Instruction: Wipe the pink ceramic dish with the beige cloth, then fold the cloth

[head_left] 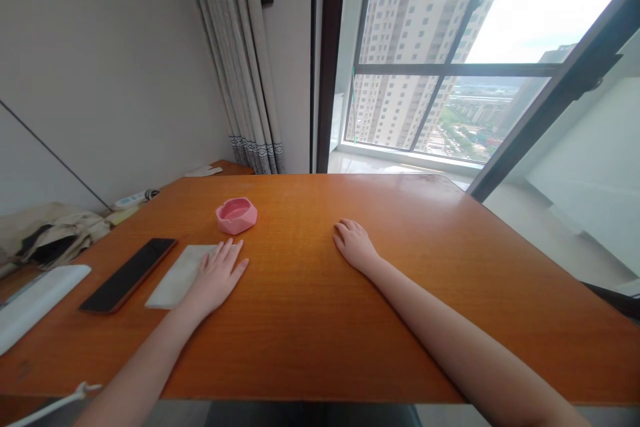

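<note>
My left hand (pixel 220 275) lies palm down with its fingers spread. It partly covers a pale, flat rectangular piece, cloth or paper (pixel 173 280), on the wooden table. Just beyond those fingertips stands a pink faceted ashtray (pixel 237 216) with a notch in its rim. To the left of the pale piece is a black smartphone (pixel 131 275) with a reddish edge. My right hand (pixel 354 243) rests on the tabletop near the middle, its fingers loosely bent and slightly apart, holding nothing.
The orange-brown table (pixel 310 340) reaches toward a window with dark frames. On the left edge sit a white object (pixel 43 300), a bundle of beige fabric (pixel 65 230) and a white power strip (pixel 133 200). A white cord (pixel 75 395) shows at the front left.
</note>
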{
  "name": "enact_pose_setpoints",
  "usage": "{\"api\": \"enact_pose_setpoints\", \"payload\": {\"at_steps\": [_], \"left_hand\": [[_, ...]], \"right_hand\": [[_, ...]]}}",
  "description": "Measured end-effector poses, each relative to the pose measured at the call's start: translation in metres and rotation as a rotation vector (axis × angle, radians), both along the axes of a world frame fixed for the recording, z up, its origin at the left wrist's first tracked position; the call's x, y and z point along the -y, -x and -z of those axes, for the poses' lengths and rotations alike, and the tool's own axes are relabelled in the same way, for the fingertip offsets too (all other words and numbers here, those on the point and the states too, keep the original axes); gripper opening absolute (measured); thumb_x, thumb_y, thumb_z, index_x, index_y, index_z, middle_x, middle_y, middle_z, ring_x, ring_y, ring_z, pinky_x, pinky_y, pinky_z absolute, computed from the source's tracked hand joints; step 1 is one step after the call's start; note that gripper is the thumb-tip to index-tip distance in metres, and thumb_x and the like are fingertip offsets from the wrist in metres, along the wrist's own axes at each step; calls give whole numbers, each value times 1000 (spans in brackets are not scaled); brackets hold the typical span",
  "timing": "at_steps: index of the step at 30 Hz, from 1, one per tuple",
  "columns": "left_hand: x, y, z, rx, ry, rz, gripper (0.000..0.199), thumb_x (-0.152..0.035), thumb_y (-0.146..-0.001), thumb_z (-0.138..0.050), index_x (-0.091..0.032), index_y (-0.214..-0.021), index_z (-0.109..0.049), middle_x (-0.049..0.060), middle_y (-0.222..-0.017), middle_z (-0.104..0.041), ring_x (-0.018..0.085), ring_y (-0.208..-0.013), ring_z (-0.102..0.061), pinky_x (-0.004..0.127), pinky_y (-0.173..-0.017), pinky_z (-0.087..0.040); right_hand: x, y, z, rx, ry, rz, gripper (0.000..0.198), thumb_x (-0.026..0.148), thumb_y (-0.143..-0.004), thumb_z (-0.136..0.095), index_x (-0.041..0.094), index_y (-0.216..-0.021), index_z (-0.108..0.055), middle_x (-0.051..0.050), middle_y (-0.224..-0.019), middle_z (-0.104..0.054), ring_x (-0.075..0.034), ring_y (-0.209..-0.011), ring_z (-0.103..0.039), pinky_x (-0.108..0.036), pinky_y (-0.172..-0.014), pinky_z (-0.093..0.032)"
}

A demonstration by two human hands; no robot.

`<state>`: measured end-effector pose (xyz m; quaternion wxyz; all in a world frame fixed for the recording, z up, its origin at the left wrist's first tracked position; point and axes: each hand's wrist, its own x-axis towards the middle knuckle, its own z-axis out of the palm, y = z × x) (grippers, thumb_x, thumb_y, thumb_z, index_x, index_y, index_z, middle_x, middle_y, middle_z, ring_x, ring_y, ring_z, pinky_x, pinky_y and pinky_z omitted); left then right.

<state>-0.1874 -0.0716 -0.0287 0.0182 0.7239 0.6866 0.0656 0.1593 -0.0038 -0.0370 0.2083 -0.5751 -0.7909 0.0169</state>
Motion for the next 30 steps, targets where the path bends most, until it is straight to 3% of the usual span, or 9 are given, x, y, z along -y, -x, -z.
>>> {"api": "enact_pose_setpoints", "payload": {"at_steps": [3, 5, 8, 10, 13, 15, 18, 22, 30], "left_hand": [[-5, 3, -16, -23, 23, -2, 58, -48, -89, -29, -18, -137, -41, 13, -148, -30, 32, -138, -23, 56, -107, -18], [-10, -16, -29, -43, -7, 90, 55, -49, -87, -35, -18, -129, -50, 13, -145, -37, 33, -135, -28, 54, -107, -20], [-25, -73, -45, 25, 7, 349, 48, -46, -85, -42, -18, -123, -53, 13, -134, -50, 27, -125, -44, 42, -104, -32], [-43, -119, -47, 97, 27, 440, 40, -42, -85, -45, -19, -115, -57, 12, -122, -59, 26, -113, -54, 37, -95, -41], [-72, -180, -38, 155, 14, 317, 26, -32, -86, -42, -15, -97, -59, 13, -92, -67, 25, -87, -63, 37, -78, -46], [-83, -204, -28, 174, -26, 278, 28, -25, -89, -34, -13, -100, -56, 16, -92, -66, 26, -87, -63, 37, -75, -46], [-86, -214, -17, 208, -74, 331, 26, -22, -89, -34, -14, -99, -56, 15, -99, -65, 24, -92, -61, 35, -77, -44], [-83, -204, -12, 257, -79, 440, 16, -22, -84, -44, -18, -85, -59, 8, -88, -66, 20, -85, -61, 29, -74, -44], [-85, -202, -10, 296, -108, 482, 17, -19, -82, -45, -18, -88, -60, 9, -92, -66, 21, -85, -60, 30, -73, -44]], "right_hand": [[0, 3, -1, 9, -8, 9, 29, 29, -89, -42, 19, -111, -57, -12, -123, -53, -25, -116, -46, -40, -100, -33], [-2, 7, -4, 15, 2, 36, 27, 28, -88, -42, 19, -109, -58, -12, -118, -54, -26, -112, -47, -41, -98, -34], [-8, 13, -8, 0, 35, 115, 25, 28, -86, -44, 19, -105, -59, -14, -110, -55, -27, -106, -48, -41, -92, -38], [-12, 14, -8, -36, 47, 159, 24, 27, -85, -46, 19, -103, -60, -14, -108, -55, -27, -104, -49, -40, -90, -39], [-13, 9, -5, -100, 24, 87, 28, 24, -84, -47, 19, -110, -57, -12, -111, -56, -26, -108, -48, -39, -94, -37], [-14, 4, -3, -156, 2, -19, 36, 21, -83, -47, 19, -118, -52, -11, -116, -56, -23, -111, -48, -38, -98, -35], [-16, 0, -1, -290, -17, -149, 40, 14, -81, -44, 19, -120, -51, -9, -117, -57, -20, -110, -51, -37, -99, -37], [-20, 1, -2, -427, 14, -259, 29, 13, -83, -42, 19, -106, -57, -7, -105, -63, -18, -100, -57, -34, -93, -42], [-18, 4, -3, -442, 49, -249, 23, 11, -82, -42, 17, -99, -56, -6, -97, -65, -16, -91, -59, -31, -85, -45]]}}
